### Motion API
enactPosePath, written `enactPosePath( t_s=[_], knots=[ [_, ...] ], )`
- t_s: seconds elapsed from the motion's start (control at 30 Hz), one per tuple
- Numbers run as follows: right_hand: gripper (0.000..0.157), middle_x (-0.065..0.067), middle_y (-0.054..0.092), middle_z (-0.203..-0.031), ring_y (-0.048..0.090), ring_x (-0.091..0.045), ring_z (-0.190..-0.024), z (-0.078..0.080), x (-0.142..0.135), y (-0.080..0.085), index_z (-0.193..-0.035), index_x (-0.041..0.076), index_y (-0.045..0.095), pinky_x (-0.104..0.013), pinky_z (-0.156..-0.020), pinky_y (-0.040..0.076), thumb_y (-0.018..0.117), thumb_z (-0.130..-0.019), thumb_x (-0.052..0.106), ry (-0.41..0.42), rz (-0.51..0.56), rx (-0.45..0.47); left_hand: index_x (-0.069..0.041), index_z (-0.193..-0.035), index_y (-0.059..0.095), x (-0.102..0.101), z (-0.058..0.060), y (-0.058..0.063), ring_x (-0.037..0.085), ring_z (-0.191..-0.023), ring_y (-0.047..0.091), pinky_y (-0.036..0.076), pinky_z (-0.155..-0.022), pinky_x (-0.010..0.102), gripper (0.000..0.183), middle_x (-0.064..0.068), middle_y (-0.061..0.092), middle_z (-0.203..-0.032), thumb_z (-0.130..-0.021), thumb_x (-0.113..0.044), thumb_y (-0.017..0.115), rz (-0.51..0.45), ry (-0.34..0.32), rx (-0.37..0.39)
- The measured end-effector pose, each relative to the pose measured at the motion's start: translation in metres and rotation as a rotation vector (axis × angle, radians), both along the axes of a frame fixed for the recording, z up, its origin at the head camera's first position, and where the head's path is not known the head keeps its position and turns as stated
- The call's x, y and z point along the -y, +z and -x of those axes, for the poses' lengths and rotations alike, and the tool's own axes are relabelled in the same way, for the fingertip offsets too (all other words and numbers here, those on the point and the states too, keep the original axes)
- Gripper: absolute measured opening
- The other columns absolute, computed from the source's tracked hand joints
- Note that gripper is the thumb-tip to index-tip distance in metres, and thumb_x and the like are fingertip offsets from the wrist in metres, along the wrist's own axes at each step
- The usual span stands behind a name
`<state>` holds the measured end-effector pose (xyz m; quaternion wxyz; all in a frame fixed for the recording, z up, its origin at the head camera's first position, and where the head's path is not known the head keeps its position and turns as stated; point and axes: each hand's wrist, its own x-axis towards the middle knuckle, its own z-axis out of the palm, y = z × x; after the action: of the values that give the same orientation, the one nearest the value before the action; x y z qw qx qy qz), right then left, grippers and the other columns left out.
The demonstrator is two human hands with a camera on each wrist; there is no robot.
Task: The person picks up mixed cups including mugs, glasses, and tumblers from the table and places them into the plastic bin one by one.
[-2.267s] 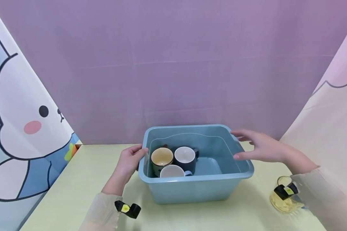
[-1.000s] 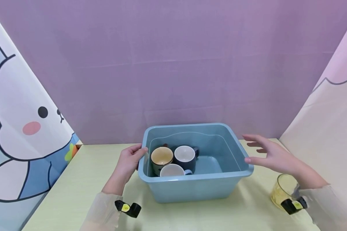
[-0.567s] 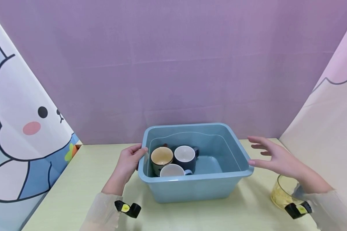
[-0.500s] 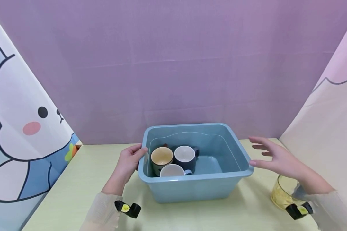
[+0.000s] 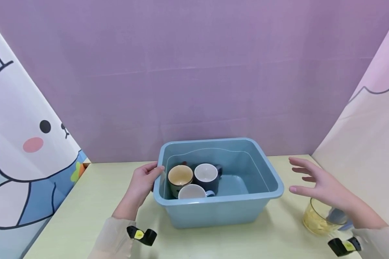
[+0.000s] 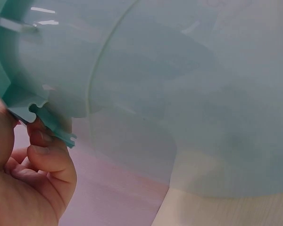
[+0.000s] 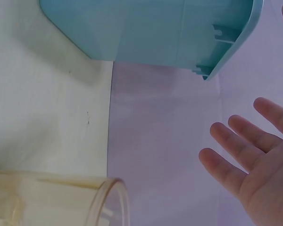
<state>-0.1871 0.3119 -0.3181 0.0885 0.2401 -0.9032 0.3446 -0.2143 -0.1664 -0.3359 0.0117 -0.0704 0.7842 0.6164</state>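
A blue plastic basin point(image 5: 214, 214) stands on the table with three mugs grouped at its left end: a cream-lined mug point(image 5: 180, 176), a dark mug with white inside point(image 5: 206, 174), and a white-lined mug with a light blue handle point(image 5: 192, 191). My left hand point(image 5: 142, 181) grips the basin's left rim, thumb on top; the left wrist view shows its fingers curled under the rim's edge point(image 6: 23, 106). My right hand point(image 5: 321, 183) is held in the air right of the basin, fingers spread, touching nothing. Below it stands a yellowish clear glass point(image 5: 317, 221), partly hidden by the right forearm.
Behind the pale table point(image 5: 77, 216) hangs a purple cloth point(image 5: 197, 79). A cartoon-printed panel point(image 5: 19, 144) flanks the left side, and a pale one point(image 5: 376, 144) the right. A bluish item point(image 5: 345, 226) partly shows beside the glass.
My right hand has drawn away from the basin's right rim, moving right and toward me. More of the glass now shows. The left hand has kept its grip, and the basin stays put.
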Motion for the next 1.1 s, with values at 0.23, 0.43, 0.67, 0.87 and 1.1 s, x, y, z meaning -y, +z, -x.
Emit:
enactPosePath(
  t_s=[0.23,0.43,0.67,0.87,1.1],
  knots=[
    [0.077,0.035,0.034,-0.133,0.039,0.02,-0.115,-0.009,-0.008,-0.006,-0.144,0.014,0.036,-0.003,-0.085,0.038,0.075,-0.078,0.01,-0.024,0.004,-0.011,-0.009,-0.131,0.055,0.0,0.001,0.0,0.015,-0.066,0.057,0.049,-0.058,0.026,0.042,0.017,0.066,-0.106,-0.095,-0.031,0.054,0.006,-0.003,-0.011],
    [0.08,0.036,0.035,-0.132,0.038,0.021,-0.114,-0.014,-0.015,-0.012,-0.144,0.013,0.035,-0.002,-0.084,0.037,0.076,-0.076,0.009,-0.051,0.012,-0.027,-0.008,-0.132,0.054,0.001,0.001,0.0,0.016,-0.068,0.058,0.049,-0.058,0.025,0.043,0.016,0.066,-0.108,-0.096,-0.031,0.054,0.008,-0.007,-0.005],
    [0.081,0.035,0.037,-0.13,0.039,0.021,-0.113,-0.02,-0.025,-0.019,-0.145,0.012,0.034,-0.001,-0.084,0.036,0.076,-0.075,0.006,-0.081,0.035,-0.03,-0.008,-0.133,0.052,0.001,-0.001,-0.002,0.016,-0.07,0.058,0.049,-0.06,0.026,0.046,0.016,0.065,-0.111,-0.095,-0.033,0.054,0.014,-0.004,-0.005],
    [0.083,0.033,0.036,-0.132,0.039,0.021,-0.114,-0.025,-0.036,-0.029,-0.145,0.01,0.034,0.0,-0.084,0.034,0.076,-0.074,0.002,-0.098,0.057,-0.054,-0.007,-0.132,0.053,0.0,-0.002,-0.007,0.015,-0.068,0.056,0.048,-0.057,0.026,0.045,0.013,0.066,-0.106,-0.095,-0.032,0.055,0.007,-0.003,-0.002],
    [0.084,0.033,0.036,-0.132,0.036,0.023,-0.116,-0.025,-0.042,-0.038,-0.145,0.009,0.033,0.001,-0.084,0.031,0.075,-0.073,-0.001,-0.119,0.075,-0.086,-0.008,-0.131,0.054,0.001,0.0,-0.004,0.015,-0.067,0.057,0.048,-0.057,0.026,0.043,0.014,0.067,-0.106,-0.095,-0.033,0.055,0.008,0.003,-0.018]
  ],
)
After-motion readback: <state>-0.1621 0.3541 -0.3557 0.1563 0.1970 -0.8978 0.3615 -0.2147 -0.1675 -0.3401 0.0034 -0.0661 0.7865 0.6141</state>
